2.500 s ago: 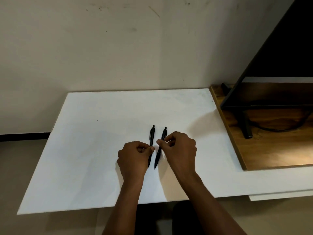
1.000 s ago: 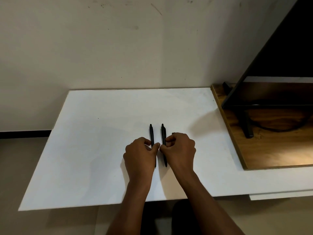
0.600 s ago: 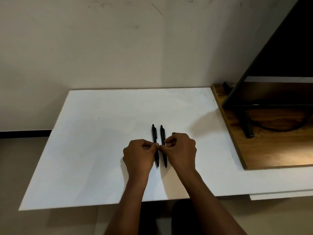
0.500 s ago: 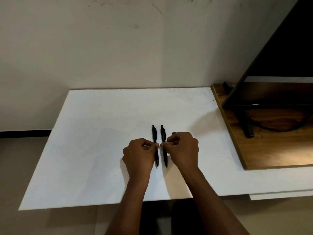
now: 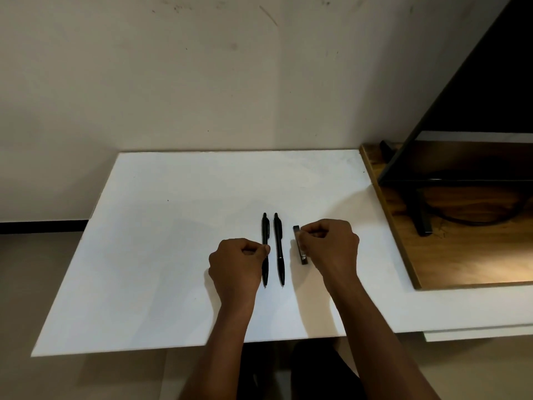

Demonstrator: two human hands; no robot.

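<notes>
Two black pens lie side by side on the white board (image 5: 173, 255), tips toward me. My left hand (image 5: 235, 262) is curled beside the left pen (image 5: 264, 229), thumb and forefinger pinching its middle. The right pen (image 5: 279, 249) lies free, a small gap from the left pen. Just right of it lies a small dark rectangular bar (image 5: 302, 256). My right hand (image 5: 331, 243) is curled over the bar's right side, fingertips pinching its far part; part of the bar is hidden under the fingers.
A wooden surface (image 5: 461, 255) adjoins the board on the right. On it stand a black screen (image 5: 490, 96), a stand leg (image 5: 422, 220) and a dark cable (image 5: 476, 220). A pale wall rises behind the board; the floor lies to the left.
The pens went from slightly angled to parallel and close together. My right hand has released the right pen and shifted right onto the small dark bar. My left hand stays on the left pen.
</notes>
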